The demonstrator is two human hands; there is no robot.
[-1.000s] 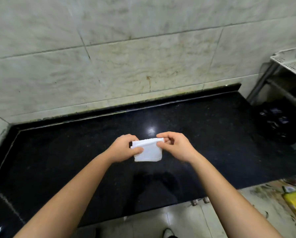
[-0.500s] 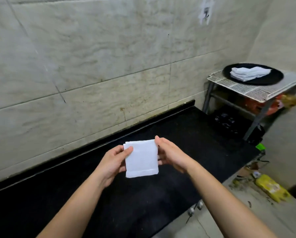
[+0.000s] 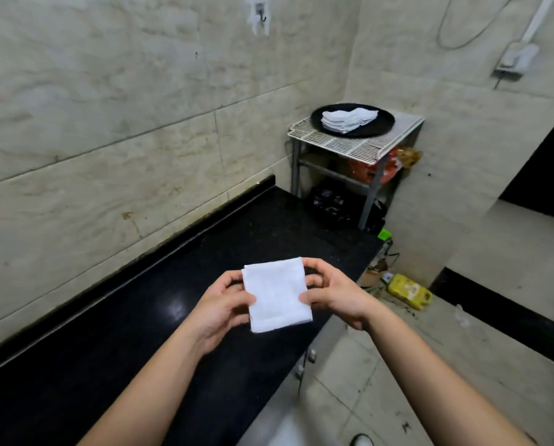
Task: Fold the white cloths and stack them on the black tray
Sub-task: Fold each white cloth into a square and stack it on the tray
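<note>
A folded white cloth (image 3: 275,294), a small flat square, is held up in the air over the right end of the black counter (image 3: 140,317). My left hand (image 3: 219,305) pinches its left edge with the thumb on top. My right hand (image 3: 333,294) pinches its right edge the same way. Farther off, at the upper right, a round black tray (image 3: 381,119) sits on a white wire rack (image 3: 349,144). A stack of folded white cloths (image 3: 348,119) lies on the tray.
A tiled wall runs behind the counter. Under the rack are a black bag (image 3: 333,201) and orange packets (image 3: 370,167). A yellow packet (image 3: 409,291) and litter lie on the tiled floor right of the counter. A dark doorway opens at the far right.
The view has swung right, bringing the tray and rack nearer the middle. Both hands have carried the folded cloth right, toward the counter's end, still holding it by its sides.
</note>
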